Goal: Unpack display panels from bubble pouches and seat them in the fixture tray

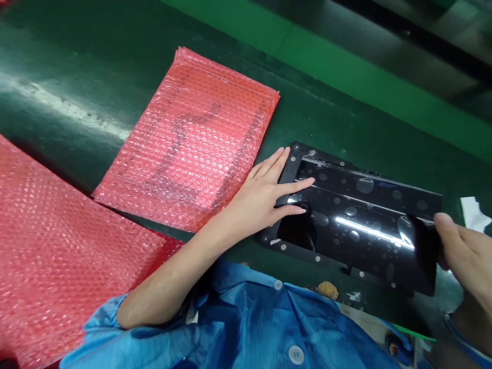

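With fingers spread, gripping nothing, the left hand (265,197) presses the black screen panel (342,220) at three o'clock, likely keeping it still while the right hand (465,251) pinches its shiny film (421,251) tightly.

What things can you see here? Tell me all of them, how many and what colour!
Panel: 1, glossy black, right of centre
Frame: 1, black with silvery dots, around the panel's left end
Bubble-wrap pile: 1, red, left of the panel; layers uncountable
Bubble-wrap piece: 1, red, far left
Scrap: 1, white, far right
Lump: 1, brownish, below the panel; unclear what
Table: 1, dark green, under everything
Strip: 1, brighter green, beyond the table
Shirt: 1, blue with white buttons, bottom
Left hand: 1, bare, spread on the panel's left end
Right hand: 1, bare, gripping the panel's right end
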A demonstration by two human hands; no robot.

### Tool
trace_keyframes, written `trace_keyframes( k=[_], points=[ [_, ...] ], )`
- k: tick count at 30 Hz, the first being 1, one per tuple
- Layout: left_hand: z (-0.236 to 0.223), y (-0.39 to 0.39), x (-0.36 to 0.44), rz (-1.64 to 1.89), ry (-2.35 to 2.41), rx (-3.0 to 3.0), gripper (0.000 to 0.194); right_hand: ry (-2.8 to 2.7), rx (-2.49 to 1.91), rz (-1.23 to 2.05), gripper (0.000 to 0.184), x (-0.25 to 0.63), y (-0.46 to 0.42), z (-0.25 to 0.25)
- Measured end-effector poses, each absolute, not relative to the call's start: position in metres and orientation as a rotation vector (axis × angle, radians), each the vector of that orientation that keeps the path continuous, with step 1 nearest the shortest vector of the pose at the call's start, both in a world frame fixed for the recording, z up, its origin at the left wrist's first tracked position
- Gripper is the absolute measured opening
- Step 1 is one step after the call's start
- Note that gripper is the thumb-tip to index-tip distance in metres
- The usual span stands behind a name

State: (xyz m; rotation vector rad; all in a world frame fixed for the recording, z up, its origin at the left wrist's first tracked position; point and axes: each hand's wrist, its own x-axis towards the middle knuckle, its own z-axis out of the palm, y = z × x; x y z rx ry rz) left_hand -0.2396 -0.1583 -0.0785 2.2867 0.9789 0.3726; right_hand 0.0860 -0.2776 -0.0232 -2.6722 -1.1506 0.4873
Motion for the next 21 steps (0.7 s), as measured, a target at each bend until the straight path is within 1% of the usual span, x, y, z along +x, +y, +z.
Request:
trace_keyframes(
  k=[2,3,8,10,13,14,18,21],
  points=[
    [-0.077,-0.158,-0.242,0.368,0.983,2.32,0.053,-1.34,-2.871,0.482,0.068,0.095,-0.268,-0.02],
    [-0.076,-0.158,-0.243,0.372,0.99,2.347,0.052,-1.376,-2.9,0.514,0.068,0.098,-0.264,-0.018],
    [-0.059,-0.179,-0.223,0.493,1.072,2.53,0.047,-1.392,-2.611,0.579,0.064,0.11,-0.253,-0.015],
    [-0.054,-0.199,-0.199,0.492,0.915,2.617,0.049,-1.378,-2.521,0.579,0.063,0.12,-0.248,-0.021],
    [-0.053,-0.232,-0.153,0.367,0.434,2.726,0.058,-1.369,-2.52,0.565,0.062,0.132,-0.236,-0.034],
    [-0.055,-0.24,-0.139,0.319,0.339,2.75,0.06,-1.386,-2.54,0.561,0.06,0.134,-0.231,-0.038],
    [-0.068,-0.254,-0.103,0.165,0.257,2.856,0.055,-1.532,-2.645,0.464,0.057,0.132,-0.215,-0.047],
    [-0.074,-0.255,-0.098,0.165,0.281,2.883,0.05,-1.606,-2.682,0.379,0.057,0.129,-0.21,-0.05]
  ],
)
